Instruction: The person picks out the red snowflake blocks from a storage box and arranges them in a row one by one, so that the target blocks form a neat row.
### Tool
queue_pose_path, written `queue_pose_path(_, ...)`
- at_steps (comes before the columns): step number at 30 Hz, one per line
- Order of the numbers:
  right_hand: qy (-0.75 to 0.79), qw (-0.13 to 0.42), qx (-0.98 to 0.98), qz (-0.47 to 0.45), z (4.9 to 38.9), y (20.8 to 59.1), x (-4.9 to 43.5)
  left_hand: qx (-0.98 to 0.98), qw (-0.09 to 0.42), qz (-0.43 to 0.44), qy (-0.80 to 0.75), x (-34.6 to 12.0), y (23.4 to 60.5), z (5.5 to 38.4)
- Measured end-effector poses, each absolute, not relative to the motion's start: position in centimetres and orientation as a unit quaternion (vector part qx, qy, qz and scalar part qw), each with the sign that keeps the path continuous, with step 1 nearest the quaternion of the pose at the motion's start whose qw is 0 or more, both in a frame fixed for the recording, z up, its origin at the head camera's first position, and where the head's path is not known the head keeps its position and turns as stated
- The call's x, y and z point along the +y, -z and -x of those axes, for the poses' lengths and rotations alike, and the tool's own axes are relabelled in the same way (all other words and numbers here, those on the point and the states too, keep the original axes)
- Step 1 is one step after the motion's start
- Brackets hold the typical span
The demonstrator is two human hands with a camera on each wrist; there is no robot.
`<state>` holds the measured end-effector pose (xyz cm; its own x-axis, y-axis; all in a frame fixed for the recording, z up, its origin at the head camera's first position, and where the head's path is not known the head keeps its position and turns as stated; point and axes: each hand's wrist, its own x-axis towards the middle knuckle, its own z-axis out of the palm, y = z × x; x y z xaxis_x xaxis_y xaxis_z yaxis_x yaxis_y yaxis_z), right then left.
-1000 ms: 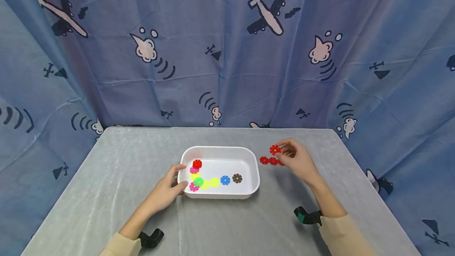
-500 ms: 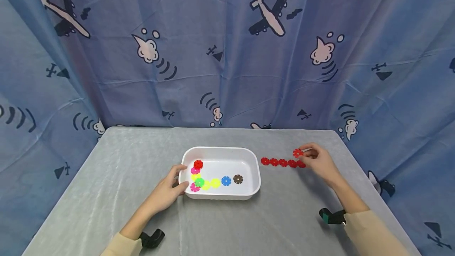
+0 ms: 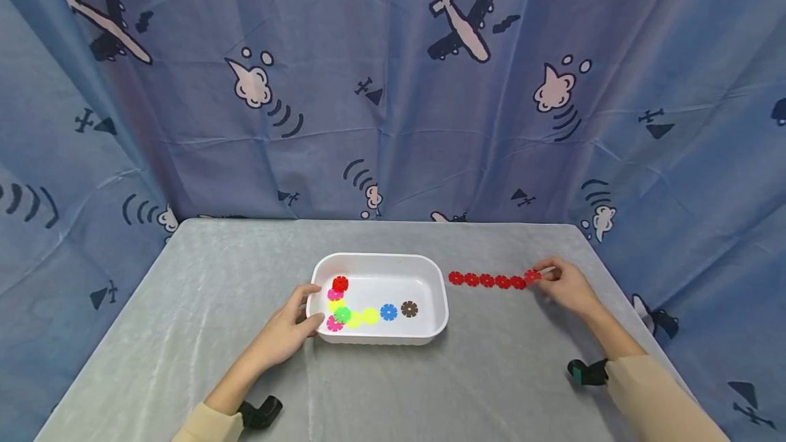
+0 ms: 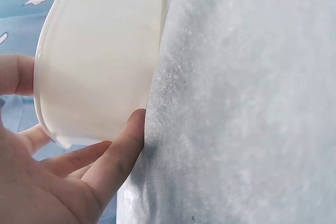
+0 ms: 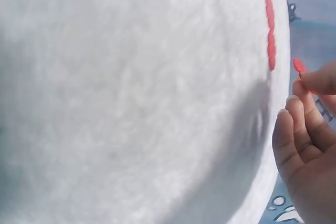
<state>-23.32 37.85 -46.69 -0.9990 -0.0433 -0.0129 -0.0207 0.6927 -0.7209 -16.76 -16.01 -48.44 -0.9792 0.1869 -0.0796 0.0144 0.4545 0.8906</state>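
Pinching a red disc (image 3: 532,276) just past the right end of the red row (image 3: 487,281), the right hand (image 3: 568,288) sits farther right than before. The left wrist view shows the left hand (image 4: 58,184) gripping the white tray (image 4: 100,56), contents hidden. The right wrist view crops the row's far end.

Site: curtained-off tabletop station; wider room type cannot be told. Evidence: blue curtain (image 3: 325,128) with aeroplane print behind and on both sides of grey cloth-covered worktop (image 3: 393,387).
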Motion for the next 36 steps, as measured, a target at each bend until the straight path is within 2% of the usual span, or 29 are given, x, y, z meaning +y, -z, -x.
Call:
queue_pose_path(13, 0.360, 0.043, 0.932, 0.012, 24.0, 47.6, 39.0, 0.852, 0.082, -0.060, -0.514, -16.0, 48.2, 16.7)
queue_pose_path(22, 0.335, 0.031, 0.942, 0.008, 23.7, 47.3, 38.8, 0.852, 0.083, -0.059, -0.514, -16.1, 48.4, 16.7)
queue_pose_path(36, 0.341, -0.026, 0.938, 0.061, 23.3, 44.4, 32.5, 0.851, 0.088, -0.062, -0.514, -16.2, 48.4, 16.8)
